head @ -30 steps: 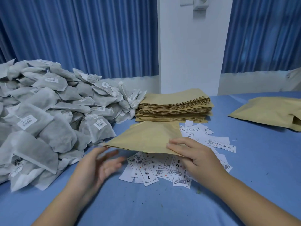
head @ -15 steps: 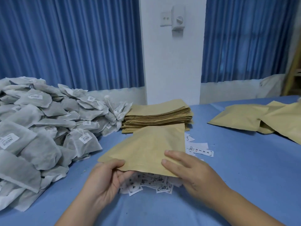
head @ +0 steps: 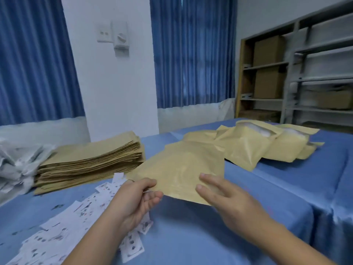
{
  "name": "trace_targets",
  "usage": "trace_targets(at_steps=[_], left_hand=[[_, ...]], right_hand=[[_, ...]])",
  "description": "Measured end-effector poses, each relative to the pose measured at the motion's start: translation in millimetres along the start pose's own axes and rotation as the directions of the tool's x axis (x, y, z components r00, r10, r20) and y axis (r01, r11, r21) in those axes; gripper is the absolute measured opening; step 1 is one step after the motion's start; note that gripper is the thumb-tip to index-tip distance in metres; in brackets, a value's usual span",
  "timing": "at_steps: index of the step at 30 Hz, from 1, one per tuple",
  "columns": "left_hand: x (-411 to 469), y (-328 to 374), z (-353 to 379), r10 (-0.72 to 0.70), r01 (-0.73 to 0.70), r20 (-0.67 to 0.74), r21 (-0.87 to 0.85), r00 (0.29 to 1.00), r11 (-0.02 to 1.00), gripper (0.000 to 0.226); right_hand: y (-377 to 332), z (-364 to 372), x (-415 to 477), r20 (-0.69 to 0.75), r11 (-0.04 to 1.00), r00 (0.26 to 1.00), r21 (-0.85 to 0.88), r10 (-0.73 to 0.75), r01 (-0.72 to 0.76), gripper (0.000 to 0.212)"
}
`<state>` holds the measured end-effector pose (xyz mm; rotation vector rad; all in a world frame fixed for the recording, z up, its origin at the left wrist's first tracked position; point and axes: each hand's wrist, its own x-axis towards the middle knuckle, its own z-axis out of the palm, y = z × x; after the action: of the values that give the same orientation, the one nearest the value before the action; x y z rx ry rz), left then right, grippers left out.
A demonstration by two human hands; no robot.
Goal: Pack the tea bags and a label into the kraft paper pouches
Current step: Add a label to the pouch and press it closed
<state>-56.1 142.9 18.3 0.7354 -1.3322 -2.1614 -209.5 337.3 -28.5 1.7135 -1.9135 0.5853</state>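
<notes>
Held item: one kraft paper pouch (head: 181,169), flat and raised off the blue bench (head: 191,236), between the stack and the filled ones.

Left hand (head: 137,199): thumb on top, fingers (head: 152,197) underneath, pinching the pouch's near left edge.
Right hand (head: 229,199): fingers (head: 208,178) straight and slightly spread at the near right edge. Motion blur; cannot tell whether they touch the paper.

Risks, as judged:
- Only one pinch carries the pouch. A loosened thumb lets it droop or slide onto the labels (head: 55,238).
- The mouth looks unopened. If the right fingers fail to part the two walls, nothing goes in.
- The left forearm lies over the loose labels, so a sweep of the arm scatters them or pushes some off the near edge.
- A small white sliver shows under the left thumb, possibly a label. If so, it could drop unnoticed.

Counts:
- Hands: 2.
- Pouch in hand: 1.
- Stack of empty pouches (head: 89,159): 1 stack, sheets too many to count.
- Filled pouches (head: 248,150): about 3 or 4, overlapping.
- Labels: dozens, uncounted.
- Tea bags (head: 13,163): only the pile's edge shows at the far left.
- Cardboard boxes (head: 267,50) on the shelf: 2 clear.
</notes>
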Motion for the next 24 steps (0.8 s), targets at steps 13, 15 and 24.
trace_targets(at_steps=[13,15,24], left_hand=[[83,-16,226,0.048,0.041,0.388,-0.218,0.920,0.975,0.029],[83,-31,246,0.014,0.062,0.383,-0.186,0.924,0.981,0.035],[79,-64,208,-0.156,0.174,0.333,-0.024,0.930,0.984,0.017]], right_hand=[[134,-99,-39,-0.284,0.837,0.888,-0.320,0.363,-0.444,0.044],[155,-100,-48,-0.214,0.672,0.773,-0.393,0.598,-0.628,0.045],[169,-50,-49,0.000,0.497,0.558,-0.454,0.830,-0.739,0.027]])
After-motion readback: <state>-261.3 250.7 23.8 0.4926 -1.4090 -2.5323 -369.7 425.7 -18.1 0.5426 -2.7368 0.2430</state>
